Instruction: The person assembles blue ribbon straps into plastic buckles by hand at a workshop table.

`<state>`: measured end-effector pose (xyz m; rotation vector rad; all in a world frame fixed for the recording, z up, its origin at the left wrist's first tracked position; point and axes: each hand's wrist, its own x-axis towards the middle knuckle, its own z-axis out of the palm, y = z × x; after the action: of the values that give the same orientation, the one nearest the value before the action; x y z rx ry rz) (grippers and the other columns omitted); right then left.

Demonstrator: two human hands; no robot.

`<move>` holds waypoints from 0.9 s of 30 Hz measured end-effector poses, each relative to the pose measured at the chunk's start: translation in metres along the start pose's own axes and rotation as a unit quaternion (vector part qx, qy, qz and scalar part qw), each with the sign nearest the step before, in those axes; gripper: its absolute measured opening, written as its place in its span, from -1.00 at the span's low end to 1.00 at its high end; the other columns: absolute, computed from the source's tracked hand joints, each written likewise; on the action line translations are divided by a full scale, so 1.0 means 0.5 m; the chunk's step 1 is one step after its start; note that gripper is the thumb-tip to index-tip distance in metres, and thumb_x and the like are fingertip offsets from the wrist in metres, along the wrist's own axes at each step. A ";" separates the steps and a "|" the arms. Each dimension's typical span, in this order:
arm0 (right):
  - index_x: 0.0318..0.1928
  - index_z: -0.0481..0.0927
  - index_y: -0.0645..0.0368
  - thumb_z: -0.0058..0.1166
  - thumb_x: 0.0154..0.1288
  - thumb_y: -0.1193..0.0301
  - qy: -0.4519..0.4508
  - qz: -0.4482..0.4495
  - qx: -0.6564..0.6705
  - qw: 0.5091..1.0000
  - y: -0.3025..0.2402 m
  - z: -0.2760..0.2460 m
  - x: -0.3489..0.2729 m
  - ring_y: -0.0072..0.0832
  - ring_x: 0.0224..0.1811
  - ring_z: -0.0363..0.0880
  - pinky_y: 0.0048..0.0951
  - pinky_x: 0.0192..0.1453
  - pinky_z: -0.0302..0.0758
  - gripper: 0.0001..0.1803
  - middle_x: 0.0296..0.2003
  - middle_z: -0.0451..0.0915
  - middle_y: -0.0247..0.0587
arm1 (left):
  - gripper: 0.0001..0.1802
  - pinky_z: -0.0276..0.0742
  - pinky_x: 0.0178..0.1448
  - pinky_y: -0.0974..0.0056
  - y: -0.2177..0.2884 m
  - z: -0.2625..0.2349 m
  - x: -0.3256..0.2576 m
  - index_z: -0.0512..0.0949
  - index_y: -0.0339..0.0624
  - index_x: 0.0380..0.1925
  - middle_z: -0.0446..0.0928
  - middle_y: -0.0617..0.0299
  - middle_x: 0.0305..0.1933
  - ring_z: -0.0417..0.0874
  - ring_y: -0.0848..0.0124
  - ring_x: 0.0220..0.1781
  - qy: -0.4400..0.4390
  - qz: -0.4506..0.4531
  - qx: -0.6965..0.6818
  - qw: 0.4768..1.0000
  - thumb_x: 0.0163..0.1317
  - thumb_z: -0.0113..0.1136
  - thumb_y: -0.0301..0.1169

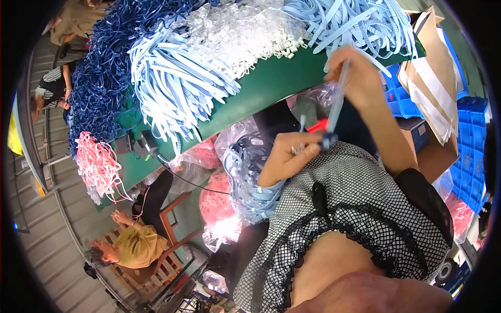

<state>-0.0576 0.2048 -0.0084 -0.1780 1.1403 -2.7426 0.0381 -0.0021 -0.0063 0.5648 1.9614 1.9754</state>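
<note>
My right hand (pixel 355 73) is raised near the green table's edge (pixel 271 91) and is closed on the upper end of a light blue plastic strap (pixel 336 107). The strap runs down to my left hand (pixel 289 151), which pinches its lower end together with a small dark clip at about lap height. Under my left forearm lies a clear plastic bag (pixel 245 177) full of light blue straps. On the table lie heaps of light blue straps (pixel 172 83), dark blue straps (pixel 109 62), clear white clips (pixel 245 31) and more light blue straps (pixel 355 21).
Pink straps (pixel 96 161) hang off the table's left end. Bags of pink parts (pixel 219 203) sit below the table. A person in a yellow top (pixel 133 242) sits on a wooden chair at lower left. Blue crates (pixel 469 151) and cardboard boxes (pixel 428 78) stand on the right.
</note>
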 end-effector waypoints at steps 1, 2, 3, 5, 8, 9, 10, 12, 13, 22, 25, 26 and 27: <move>-0.42 0.48 0.25 -0.15 0.35 0.28 -0.053 0.027 0.085 0.995 -0.044 -0.031 0.024 -0.57 -0.52 0.42 -0.61 -0.31 0.40 -0.69 -0.42 0.46 -0.30 | -0.72 0.27 -0.44 0.46 0.003 -0.003 0.000 0.57 -0.40 -0.26 0.53 0.28 -0.48 0.41 0.60 -0.50 -0.029 -0.014 -0.040 0.999 0.16 0.12 -0.36; -0.44 0.47 0.25 -0.15 0.34 0.31 -0.103 0.051 0.167 0.979 -0.090 -0.058 0.033 -0.56 -0.52 0.40 -0.60 -0.31 0.40 -0.71 -0.42 0.45 -0.30 | -0.73 0.25 -0.46 0.47 0.005 -0.005 0.004 0.57 -0.40 -0.26 0.52 0.28 -0.49 0.40 0.61 -0.51 -0.063 -0.028 -0.081 0.994 0.17 0.10 -0.38; -0.42 0.48 0.25 -0.13 0.32 0.37 -0.071 0.055 -0.039 0.995 -0.103 -0.043 0.013 -0.52 -0.51 0.43 -0.58 -0.32 0.39 -0.77 -0.42 0.46 -0.30 | -0.75 0.24 -0.47 0.48 -0.010 -0.007 0.003 0.56 -0.40 -0.25 0.50 0.29 -0.51 0.39 0.62 -0.52 -0.018 -0.036 -0.062 0.997 0.19 0.09 -0.41; -0.40 0.49 0.26 -0.10 0.30 0.40 -0.110 0.061 -0.254 0.959 -0.062 0.030 -0.028 -0.50 -0.52 0.45 -0.55 -0.34 0.39 -0.80 -0.42 0.47 -0.28 | -0.78 0.21 -0.47 0.51 -0.025 -0.006 0.008 0.54 -0.41 -0.24 0.43 0.34 -0.57 0.35 0.64 -0.53 0.045 -0.047 -0.066 0.996 0.22 0.07 -0.45; -0.35 0.51 0.26 -0.03 0.24 0.48 -0.187 -0.026 -0.480 0.857 0.020 0.063 -0.055 -0.43 -0.52 0.49 -0.48 -0.40 0.39 -0.90 -0.51 0.47 -0.19 | -0.77 0.22 -0.46 0.50 -0.014 -0.005 0.026 0.54 -0.42 -0.24 0.42 0.34 -0.58 0.35 0.63 -0.53 0.058 -0.096 -0.044 0.993 0.22 0.07 -0.43; -0.36 0.50 0.25 0.00 0.22 0.45 -0.173 -0.032 -0.525 0.832 0.021 0.060 -0.054 -0.35 -0.53 0.51 -0.40 -0.45 0.38 -0.89 -0.57 0.48 -0.17 | -0.76 0.21 -0.46 0.49 -0.016 -0.004 0.034 0.53 -0.43 -0.24 0.41 0.35 -0.58 0.33 0.64 -0.53 0.044 -0.092 -0.023 0.995 0.23 0.08 -0.42; -0.36 0.50 0.25 0.00 0.22 0.45 -0.176 -0.031 -0.523 0.833 0.027 0.051 -0.045 -0.35 -0.53 0.51 -0.40 -0.45 0.38 -0.89 -0.57 0.48 -0.17 | -0.76 0.21 -0.46 0.49 -0.017 -0.007 0.035 0.53 -0.43 -0.24 0.41 0.35 -0.58 0.33 0.64 -0.53 0.047 -0.094 -0.022 0.994 0.23 0.08 -0.42; -0.40 0.48 0.21 0.03 0.21 0.40 -0.130 -0.143 -0.634 0.748 0.017 0.026 -0.017 -0.23 -0.55 0.50 -0.33 -0.50 0.36 -0.86 -0.58 0.48 -0.16 | -0.77 0.20 -0.47 0.50 0.001 -0.009 0.043 0.53 -0.43 -0.25 0.39 0.37 -0.58 0.31 0.66 -0.53 0.026 -0.068 0.023 0.997 0.22 0.08 -0.43; -0.41 0.47 0.19 0.04 0.21 0.36 -0.093 -0.165 -0.661 0.726 0.007 0.015 0.001 -0.14 -0.56 0.47 -0.29 -0.54 0.35 -0.84 -0.56 0.48 -0.13 | -0.76 0.20 -0.47 0.49 -0.007 -0.007 0.048 0.53 -0.42 -0.25 0.41 0.39 -0.55 0.30 0.67 -0.53 0.024 -0.051 0.014 0.998 0.23 0.09 -0.41; -0.40 0.51 0.29 0.00 0.23 0.42 -0.176 -0.069 -0.590 0.785 -0.087 -0.053 0.008 -0.40 -0.63 0.38 -0.46 -0.51 0.29 -0.83 -0.63 0.41 -0.18 | -0.80 0.48 -0.15 0.30 -0.015 -0.065 0.120 0.53 -0.37 -0.21 0.55 0.04 -0.23 0.58 0.32 -0.23 0.322 0.016 0.083 0.943 0.20 0.05 -0.49; -0.42 0.50 0.31 0.00 0.22 0.44 -0.232 -0.039 -0.590 0.773 -0.100 -0.063 0.014 -0.42 -0.63 0.37 -0.45 -0.51 0.28 -0.84 -0.63 0.41 -0.20 | -0.74 0.46 -0.02 0.18 -0.040 -0.109 0.169 0.52 -0.33 -0.16 0.51 -0.05 -0.11 0.56 0.12 -0.13 0.329 0.101 0.367 0.864 0.12 0.07 -0.56; -0.42 0.50 0.31 0.01 0.21 0.44 -0.249 -0.041 -0.588 0.768 -0.101 -0.054 0.014 -0.41 -0.63 0.37 -0.45 -0.51 0.28 -0.84 -0.63 0.41 -0.19 | -0.71 0.46 -0.02 0.18 -0.039 -0.112 0.188 0.52 -0.32 -0.13 0.50 -0.07 -0.07 0.56 0.12 -0.11 0.340 0.137 0.500 0.785 0.10 0.09 -0.57; -0.42 0.50 0.30 0.03 0.19 0.45 -0.240 -0.025 -0.576 0.781 -0.095 -0.043 0.012 -0.39 -0.64 0.37 -0.44 -0.52 0.28 -0.85 -0.64 0.41 -0.17 | -0.66 0.43 0.02 0.14 -0.040 -0.111 0.204 0.53 -0.27 -0.13 0.49 -0.10 -0.04 0.50 0.01 -0.07 0.347 0.120 0.515 0.775 0.01 0.10 -0.60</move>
<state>-0.0722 0.2516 0.0104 -0.9604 2.3841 -1.4331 -0.0793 -0.0019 -0.0191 0.2882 3.5977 1.0535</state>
